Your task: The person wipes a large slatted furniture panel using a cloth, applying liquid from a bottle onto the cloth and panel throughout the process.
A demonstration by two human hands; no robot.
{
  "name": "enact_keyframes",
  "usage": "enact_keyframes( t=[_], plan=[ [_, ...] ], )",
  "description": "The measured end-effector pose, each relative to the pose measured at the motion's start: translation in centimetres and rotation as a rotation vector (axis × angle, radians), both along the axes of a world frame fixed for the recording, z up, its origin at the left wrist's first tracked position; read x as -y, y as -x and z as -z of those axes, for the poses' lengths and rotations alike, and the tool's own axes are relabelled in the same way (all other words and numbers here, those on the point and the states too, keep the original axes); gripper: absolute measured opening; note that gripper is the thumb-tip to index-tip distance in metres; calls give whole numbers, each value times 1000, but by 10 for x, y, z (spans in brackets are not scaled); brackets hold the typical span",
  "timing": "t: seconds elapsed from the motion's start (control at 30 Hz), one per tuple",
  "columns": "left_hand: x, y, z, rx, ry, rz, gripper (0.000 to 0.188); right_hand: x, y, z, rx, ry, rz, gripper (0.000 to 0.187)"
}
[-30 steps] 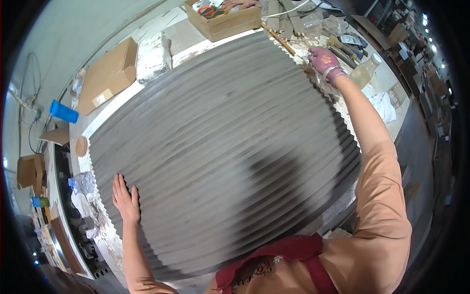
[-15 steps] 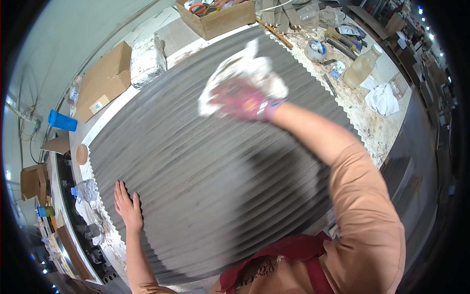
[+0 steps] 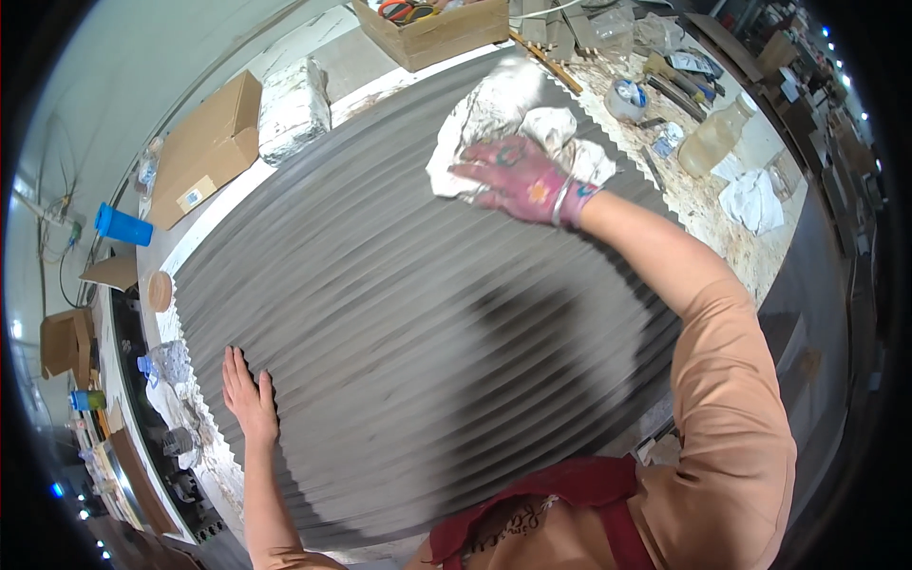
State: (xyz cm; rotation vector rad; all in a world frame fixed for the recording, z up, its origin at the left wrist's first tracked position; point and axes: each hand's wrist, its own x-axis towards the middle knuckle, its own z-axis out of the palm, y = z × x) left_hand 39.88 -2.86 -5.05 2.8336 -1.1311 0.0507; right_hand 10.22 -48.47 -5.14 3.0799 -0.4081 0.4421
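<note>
A large dark grey ribbed panel (image 3: 380, 313) with a zigzag edge lies across the worktable before me. My right hand (image 3: 522, 180), in a patterned pink-purple glove, presses and grips a crumpled white cloth (image 3: 475, 119) against the panel's far right part. The cloth bunches out beyond the fingers on the far side and toward the right. My bare left hand (image 3: 249, 394) lies flat near the panel's left edge, fingers stretched out and holding nothing.
Beyond the panel stand a cardboard box of tools (image 3: 432, 33), a white wrapped bundle (image 3: 293, 109) and a cardboard box (image 3: 207, 147). A blue cup (image 3: 123, 225) is at left. To the right are a cloudy bottle (image 3: 717, 138), a tape roll (image 3: 627, 98) and another white cloth (image 3: 752, 201).
My right hand has slid to the right across the panel with the white cloth, which now reaches nearer the right edge. The left hand has stayed in place.
</note>
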Motion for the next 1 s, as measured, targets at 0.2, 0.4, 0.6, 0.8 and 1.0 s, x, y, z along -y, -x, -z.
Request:
enact_keyframes(
  t=[0.2, 0.4, 0.6, 0.8, 1.0],
  plan=[
    [17, -1, -2, -5, 29, 30, 62, 156, 91, -16, -16, -168, 707, 45],
    [5, 3, -14, 188, -7, 108, 65, 8, 10, -114, 744, -1466, 39, 45],
    [167, 113, -16, -1156, 1096, 536, 86, -134, -31, -46, 626, -2128, 34, 51],
    [150, 113, -53, -938, 1395, 271, 50, -140, -4, -85, 377, -950, -23, 56],
    [133, 94, -33, -84, 546, 519, 54, -7, 48, -6, 4, 2, 258, 49]
  ],
)
